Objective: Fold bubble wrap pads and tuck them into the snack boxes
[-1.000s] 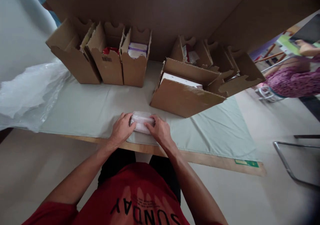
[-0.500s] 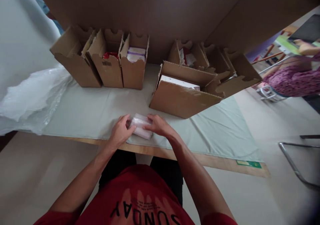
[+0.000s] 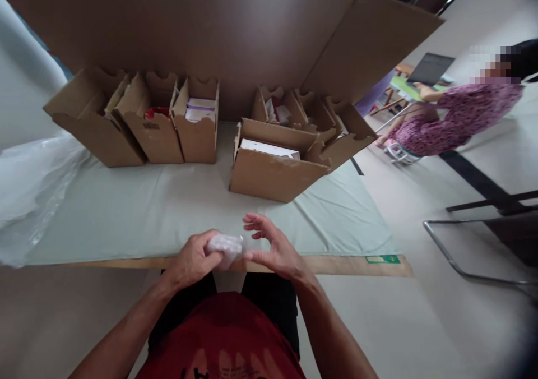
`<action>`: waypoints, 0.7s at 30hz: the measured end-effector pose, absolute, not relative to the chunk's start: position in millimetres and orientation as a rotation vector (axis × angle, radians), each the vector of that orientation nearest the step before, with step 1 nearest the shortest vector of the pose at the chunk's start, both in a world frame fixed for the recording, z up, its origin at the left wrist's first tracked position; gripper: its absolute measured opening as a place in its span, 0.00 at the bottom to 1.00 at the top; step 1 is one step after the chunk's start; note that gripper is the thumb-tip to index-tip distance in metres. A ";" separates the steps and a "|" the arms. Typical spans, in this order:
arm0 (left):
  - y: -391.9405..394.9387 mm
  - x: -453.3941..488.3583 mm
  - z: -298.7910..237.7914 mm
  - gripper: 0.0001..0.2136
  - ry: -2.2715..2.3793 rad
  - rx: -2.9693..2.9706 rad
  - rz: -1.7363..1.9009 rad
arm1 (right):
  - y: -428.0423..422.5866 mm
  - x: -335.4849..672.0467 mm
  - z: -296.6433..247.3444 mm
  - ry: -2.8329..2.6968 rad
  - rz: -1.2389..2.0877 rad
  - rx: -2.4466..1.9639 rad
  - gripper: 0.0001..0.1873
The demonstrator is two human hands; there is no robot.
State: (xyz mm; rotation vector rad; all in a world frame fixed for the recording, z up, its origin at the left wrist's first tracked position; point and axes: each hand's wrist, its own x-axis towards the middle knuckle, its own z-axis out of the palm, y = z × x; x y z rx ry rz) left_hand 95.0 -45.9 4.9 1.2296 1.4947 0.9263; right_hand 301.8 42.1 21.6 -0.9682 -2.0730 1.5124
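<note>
Packet (image 3: 226, 248), one, wrapped in clear plastic: lying nearer than the front box (image 3: 273, 178) and to its left, by the table edge (image 3: 319, 264). Whether it is resting on the cloth (image 3: 168, 205) cannot be told.

Left hand (image 3: 188, 261): thumb and fingers closing round the packet's left end, gripping it.

Right hand (image 3: 275, 251): nearer than the front box; fingers standing well apart from the thumb, curving toward the packet, holding nothing evident. Contact with the loose plastic cannot be told.

Handling, as judged: the left grip should be staying firm without squashing; the right thumb and fingers should be meeting the film evenly, smoothing it flat.

Plastic sheet (image 3: 36, 191): spreading far left of the front box.

Boxes (image 3: 163, 143), three: standing left of and behind the front box.

Panel (image 3: 189, 31), cardboard: rising behind the front box.
</note>
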 end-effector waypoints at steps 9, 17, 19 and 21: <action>-37.4 108.4 15.2 0.17 1.311 1.168 0.846 | 36.4 317.5 64.3 -2.450 1.191 -1.190 0.06; -21.5 115.0 20.6 0.10 1.207 1.241 0.882 | 53.8 330.7 87.2 -2.758 0.989 -1.123 0.33; -16.1 114.9 20.9 0.14 1.139 1.176 0.977 | 61.9 333.9 105.8 -2.721 1.001 -1.149 0.31; -11.6 112.8 18.8 0.25 1.026 1.073 1.088 | 76.3 339.6 133.0 -2.552 1.032 -1.180 0.27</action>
